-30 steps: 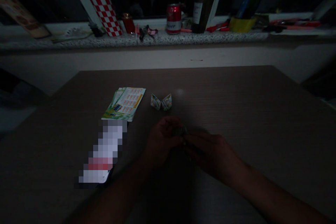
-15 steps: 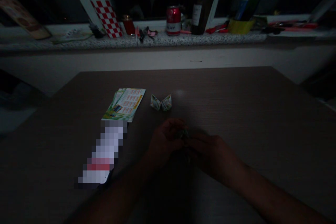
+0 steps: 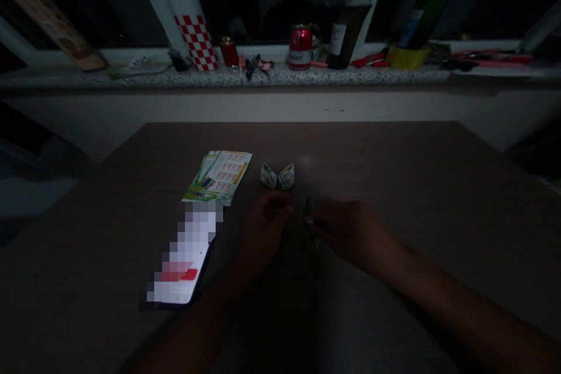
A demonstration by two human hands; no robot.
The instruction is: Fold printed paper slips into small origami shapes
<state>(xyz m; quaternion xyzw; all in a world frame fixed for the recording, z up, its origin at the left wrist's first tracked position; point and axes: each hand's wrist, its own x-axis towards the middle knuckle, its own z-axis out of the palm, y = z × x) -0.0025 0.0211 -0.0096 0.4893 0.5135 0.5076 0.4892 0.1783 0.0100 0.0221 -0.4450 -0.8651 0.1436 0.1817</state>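
Observation:
My right hand (image 3: 357, 232) pinches a small folded paper piece (image 3: 311, 238) by its right side, just above the table; it is dark and its details are hard to make out. To its left, apart from the paper, my left hand (image 3: 263, 231) has loosely curved fingers, with a gap between thumb and forefinger and nothing visible in them. Beyond my left fingertips stands a folded paper figure (image 3: 277, 177) with two pointed, patterned wings. Further left lies a stack of printed calendar cards (image 3: 223, 178), green and white with red print.
A lit phone (image 3: 186, 263), partly blurred, lies left of my left forearm on the wooden table (image 3: 394, 158). Behind, the stone windowsill (image 3: 272, 77) holds a red can (image 3: 300, 47), a checkered bottle (image 3: 197, 41), a dark cup (image 3: 342, 35) and a yellow holder (image 3: 407, 57).
My left hand has come off the folded paper and drawn slightly left. My right hand keeps hold of the paper. The whole view has shifted a little.

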